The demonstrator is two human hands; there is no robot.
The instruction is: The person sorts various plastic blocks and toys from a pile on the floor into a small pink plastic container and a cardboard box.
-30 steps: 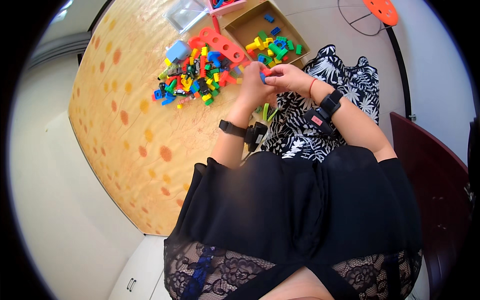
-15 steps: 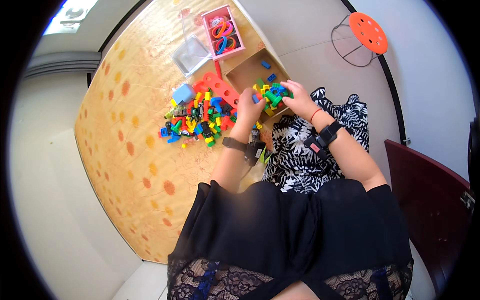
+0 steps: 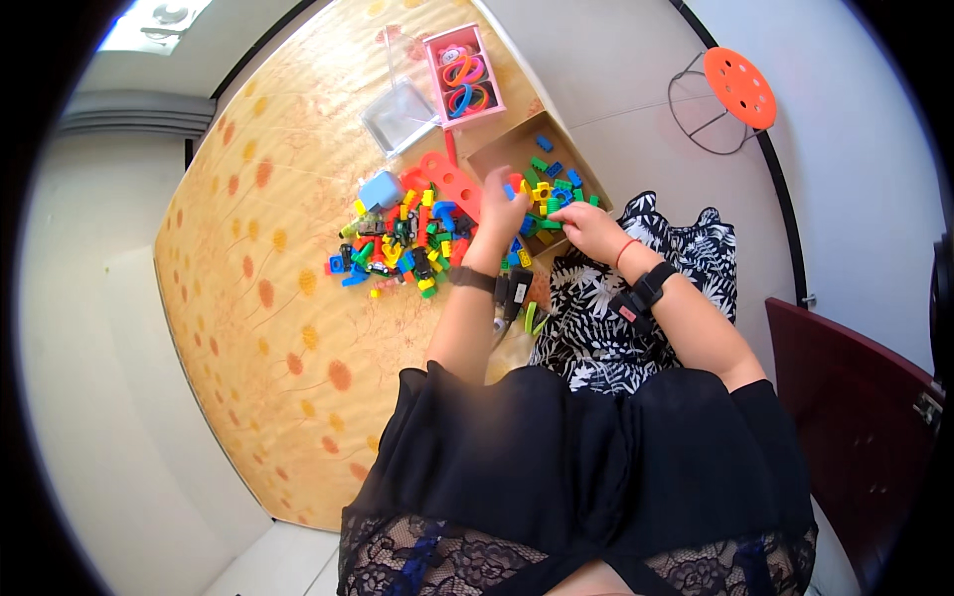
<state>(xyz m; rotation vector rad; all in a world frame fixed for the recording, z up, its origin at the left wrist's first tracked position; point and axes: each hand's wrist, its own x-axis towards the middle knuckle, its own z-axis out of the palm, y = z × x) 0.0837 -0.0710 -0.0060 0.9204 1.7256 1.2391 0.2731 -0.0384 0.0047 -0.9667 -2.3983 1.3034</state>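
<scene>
A shallow cardboard box [image 3: 494, 157] lies at the table's right edge, with loose toy bricks in it, such as a blue brick [image 3: 544, 143] and a yellow one [image 3: 542, 191]. My left hand [image 3: 502, 211] is over the box's left side. Its fingers are slightly blurred and closed round a small blue brick [image 3: 510, 190], beside a red piece. Over the near right side, my right hand [image 3: 593, 232] pinches a green brick [image 3: 554, 207] between thumb and fingers. Left of the box, a heap of mixed toy bricks [image 3: 407, 253] is spread on the patterned tablecloth [image 3: 248, 328].
Behind the box stands a pink box [image 3: 486, 116] of coloured bands, next to a clear plastic container [image 3: 397, 117]. A red holed strip [image 3: 452, 181] and light blue block [image 3: 381, 190] border the heap. An orange stool [image 3: 739, 87] stands right; black-and-white patterned fabric [image 3: 636, 298] covers my lap.
My right hand's spread fingers have come together at the green brick. My left hand stays near the blue brick, fingers raised a little. The whole view has shifted slightly.
</scene>
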